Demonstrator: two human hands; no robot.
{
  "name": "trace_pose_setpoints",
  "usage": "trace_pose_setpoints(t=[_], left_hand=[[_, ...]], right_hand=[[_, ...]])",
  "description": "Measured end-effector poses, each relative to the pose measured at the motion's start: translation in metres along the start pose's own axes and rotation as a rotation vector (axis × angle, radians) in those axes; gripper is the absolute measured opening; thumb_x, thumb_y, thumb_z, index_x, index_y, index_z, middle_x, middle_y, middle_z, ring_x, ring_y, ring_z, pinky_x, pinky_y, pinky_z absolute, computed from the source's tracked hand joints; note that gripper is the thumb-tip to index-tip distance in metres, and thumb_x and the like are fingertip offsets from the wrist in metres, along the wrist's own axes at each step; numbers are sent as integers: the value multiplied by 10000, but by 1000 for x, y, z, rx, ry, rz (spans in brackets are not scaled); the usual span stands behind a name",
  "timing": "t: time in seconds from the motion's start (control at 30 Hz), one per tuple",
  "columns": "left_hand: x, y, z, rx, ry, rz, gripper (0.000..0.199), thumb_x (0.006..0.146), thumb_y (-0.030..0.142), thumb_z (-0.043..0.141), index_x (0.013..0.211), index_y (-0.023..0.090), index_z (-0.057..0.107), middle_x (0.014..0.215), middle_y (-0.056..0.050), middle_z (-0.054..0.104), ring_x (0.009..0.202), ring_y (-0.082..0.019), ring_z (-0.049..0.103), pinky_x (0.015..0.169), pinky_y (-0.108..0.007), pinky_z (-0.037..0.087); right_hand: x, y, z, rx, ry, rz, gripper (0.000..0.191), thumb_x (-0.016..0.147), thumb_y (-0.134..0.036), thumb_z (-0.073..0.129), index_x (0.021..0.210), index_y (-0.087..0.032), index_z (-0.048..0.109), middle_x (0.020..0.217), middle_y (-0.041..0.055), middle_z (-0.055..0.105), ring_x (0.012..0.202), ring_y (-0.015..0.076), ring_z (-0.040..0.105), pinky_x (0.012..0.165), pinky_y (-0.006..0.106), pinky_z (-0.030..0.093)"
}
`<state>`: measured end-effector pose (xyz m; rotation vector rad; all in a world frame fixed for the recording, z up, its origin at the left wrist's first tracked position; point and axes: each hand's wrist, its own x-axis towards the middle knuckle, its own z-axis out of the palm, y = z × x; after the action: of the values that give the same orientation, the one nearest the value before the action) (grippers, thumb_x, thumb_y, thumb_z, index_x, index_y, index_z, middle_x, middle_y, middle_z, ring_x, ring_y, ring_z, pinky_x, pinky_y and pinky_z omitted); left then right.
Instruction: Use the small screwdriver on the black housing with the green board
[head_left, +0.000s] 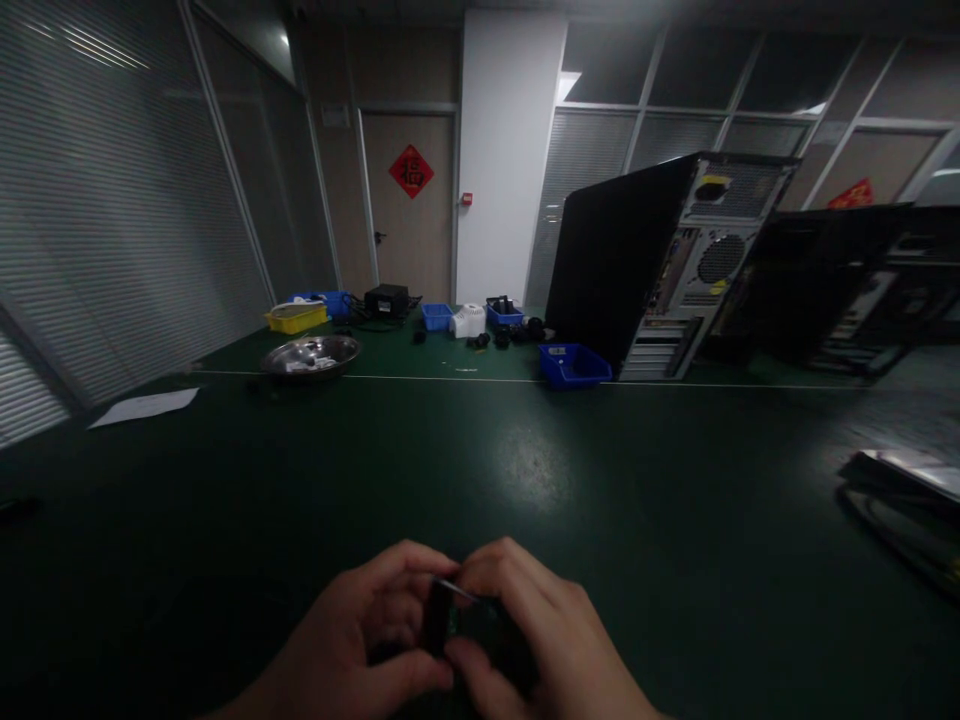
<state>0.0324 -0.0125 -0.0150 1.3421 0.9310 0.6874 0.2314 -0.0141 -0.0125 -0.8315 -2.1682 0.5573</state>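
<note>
At the near edge of the view, my left hand (352, 635) and my right hand (551, 630) come together over the green table (420, 465). Between their fingers is a small dark flat part (438, 616) with a thin pale edge and a hint of green on its inner side. Thumbs and fingertips of both hands press on it from either side. Dim light and the fingers hide much of it, so its exact kind cannot be made out.
A black computer tower (637, 260) stands at the back right beside a blue bin (574, 366). A steel bowl (310, 357) with small pieces and a paper sheet (144, 406) lie at the left. A silvery device (911, 470) with cables sits far right.
</note>
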Motion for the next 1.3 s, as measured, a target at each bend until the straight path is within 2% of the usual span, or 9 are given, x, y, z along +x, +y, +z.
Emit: trace_pose_setpoints(t=[0.2, 0.33, 0.47, 0.6, 0.73, 0.97, 1.13, 1.3], left_hand=[[-3, 0, -1, -68, -79, 88, 270, 849, 283, 686, 1096, 219, 597, 944, -27, 661, 848, -179, 635, 742, -291, 485], [-4, 3, 1, -49, -54, 127, 135, 909, 273, 607, 1036, 227, 622, 957, -26, 654, 903, -185, 633, 812, -306, 495], [-1, 4, 2, -70, -23, 104, 176, 891, 291, 633, 1054, 224, 633, 986, -40, 665, 974, -210, 628, 827, -306, 498], [1, -4, 0, -134, -24, 102, 174, 892, 278, 639, 1055, 218, 648, 929, -26, 676, 807, -154, 622, 741, -275, 497], [2, -9, -3, -159, -33, 106, 160, 883, 272, 652, 1034, 220, 666, 895, -18, 686, 772, -141, 621, 735, -273, 491], [1, 0, -3, -86, -79, 118, 255, 866, 397, 649, 1053, 229, 690, 913, -31, 672, 752, -154, 605, 721, -284, 495], [-2, 4, -7, 76, 51, 46, 307, 885, 476, 584, 1074, 276, 721, 901, -26, 684, 794, -187, 585, 765, -298, 483], [-3, -1, -12, 125, 18, 40, 315, 873, 478, 585, 1059, 278, 740, 988, -46, 704, 871, -235, 604, 803, -328, 478]], right_hand=[[0, -1, 3, -33, 11, -62, 208, 768, -68, 611, 955, -159, 616, 869, 98, 682, 747, 209, 665, 619, 284, 523], [0, -2, 4, -14, 12, -91, 182, 800, -77, 611, 963, -158, 624, 905, 100, 689, 777, 201, 669, 644, 275, 528], [1, -4, 0, 59, 14, -77, 179, 825, -79, 596, 976, -174, 606, 934, 81, 682, 840, 178, 672, 708, 247, 536], [1, -6, -7, 100, 29, -26, 214, 832, -76, 559, 1016, -180, 595, 928, 75, 665, 826, 174, 660, 708, 263, 529], [1, -6, -11, 109, 9, 7, 204, 864, -104, 550, 1043, -177, 614, 922, 79, 670, 815, 178, 662, 701, 274, 527], [-1, -3, -14, 78, -7, 82, 173, 886, -132, 539, 1035, -176, 616, 912, 70, 658, 793, 188, 639, 679, 293, 503], [-2, -3, -14, 66, 13, 115, 160, 913, -138, 521, 1037, -183, 611, 938, 59, 655, 827, 178, 631, 729, 292, 488], [-2, -3, -14, 59, 9, 123, 160, 893, -148, 546, 1030, -173, 624, 923, 61, 665, 807, 181, 632, 711, 290, 493]])
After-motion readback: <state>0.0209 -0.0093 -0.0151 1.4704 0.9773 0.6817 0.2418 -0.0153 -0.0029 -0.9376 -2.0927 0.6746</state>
